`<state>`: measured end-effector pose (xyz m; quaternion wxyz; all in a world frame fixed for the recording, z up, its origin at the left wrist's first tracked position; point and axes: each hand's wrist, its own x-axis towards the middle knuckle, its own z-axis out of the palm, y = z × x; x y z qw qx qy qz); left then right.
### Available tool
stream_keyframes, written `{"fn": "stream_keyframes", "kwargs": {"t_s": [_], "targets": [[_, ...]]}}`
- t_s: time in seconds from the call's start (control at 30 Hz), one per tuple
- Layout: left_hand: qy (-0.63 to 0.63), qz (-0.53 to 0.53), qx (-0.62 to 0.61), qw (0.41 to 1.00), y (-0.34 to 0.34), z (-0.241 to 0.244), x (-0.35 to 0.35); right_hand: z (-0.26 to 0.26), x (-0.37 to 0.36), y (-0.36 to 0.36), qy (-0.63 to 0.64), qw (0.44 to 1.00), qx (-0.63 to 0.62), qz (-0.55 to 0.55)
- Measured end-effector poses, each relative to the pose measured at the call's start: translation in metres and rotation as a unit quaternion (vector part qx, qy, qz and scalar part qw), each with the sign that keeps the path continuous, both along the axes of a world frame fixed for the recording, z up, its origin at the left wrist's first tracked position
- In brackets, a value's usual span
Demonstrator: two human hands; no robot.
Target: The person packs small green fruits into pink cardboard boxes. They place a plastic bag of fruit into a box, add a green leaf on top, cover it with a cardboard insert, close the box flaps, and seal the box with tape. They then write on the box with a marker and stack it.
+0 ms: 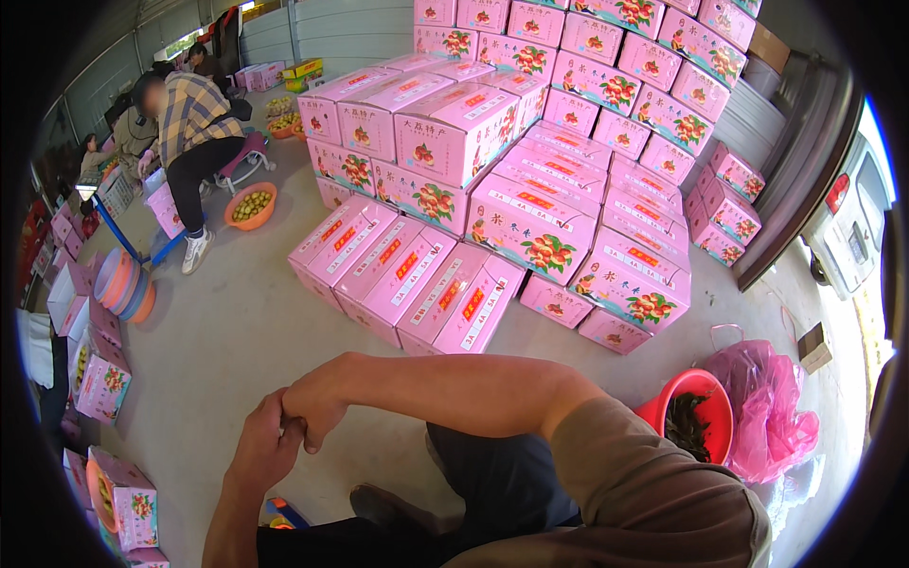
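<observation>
My left hand (266,444) and my right hand (323,401) are clasped together in front of me, above the concrete floor. The fingers of one are hooked around the other, and no object shows between them. Beyond my right forearm lie pink fruit cartons (454,284), printed with red fruit. A taller stack of the same cartons (603,78) rises behind them. Under my hands one of my dark shoes (387,504) rests on the floor.
A red bucket of dark leaves (692,419) and a pink plastic bag (763,412) stand at right. An orange basin of green fruit (251,206) sits near a seated person in a plaid shirt (192,113). Stacked basins (124,284) and open cartons (103,383) line the left.
</observation>
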<state>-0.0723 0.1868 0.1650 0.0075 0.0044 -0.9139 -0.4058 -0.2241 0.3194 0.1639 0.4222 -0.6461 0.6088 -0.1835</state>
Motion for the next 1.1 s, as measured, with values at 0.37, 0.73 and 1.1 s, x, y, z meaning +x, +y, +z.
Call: {"fn": "stream_keyframes", "kwargs": {"t_s": [0.37, 0.73, 1.1], "targets": [[-0.025, 0.010, -0.007, 1.000, 0.005, 0.005, -0.002, 0.015, 0.008, 0.006, 0.036, 0.999, -0.007, 0.008], [-0.041, 0.013, 0.017, 0.999, 0.005, -0.002, -0.007, 0.001, 0.008, 0.001, 0.040, 0.999, 0.012, 0.020], [-0.072, 0.041, 0.039, 0.996, -0.001, -0.013, -0.007, 0.006, 0.011, -0.004, 0.059, 0.995, 0.079, 0.008]]}}
